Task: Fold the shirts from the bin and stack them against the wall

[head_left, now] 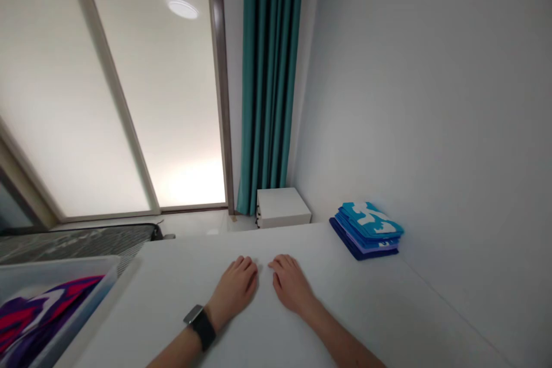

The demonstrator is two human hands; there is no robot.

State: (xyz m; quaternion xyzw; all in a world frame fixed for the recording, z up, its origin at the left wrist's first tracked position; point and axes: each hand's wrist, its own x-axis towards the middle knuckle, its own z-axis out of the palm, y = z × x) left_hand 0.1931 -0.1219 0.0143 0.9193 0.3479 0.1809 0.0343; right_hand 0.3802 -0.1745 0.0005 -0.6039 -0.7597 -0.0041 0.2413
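Note:
My left hand (235, 289) and my right hand (291, 286) lie palm down, side by side, on the white table (181, 282), fingers stretched out flat and holding nothing. A dark watch sits on my left wrist. A stack of folded blue and turquoise cloths (366, 229) rests at the table's far right corner by the wall, well beyond my right hand. At the left edge a clear plastic bin (64, 276) holds purple, red and white patterned cloth (34, 310).
A small white cabinet (282, 207) stands behind the table beside a teal curtain (269, 80). Frosted sliding panels fill the left. A dark patterned surface (77, 241) lies behind the bin. A grey wall borders the table's right side.

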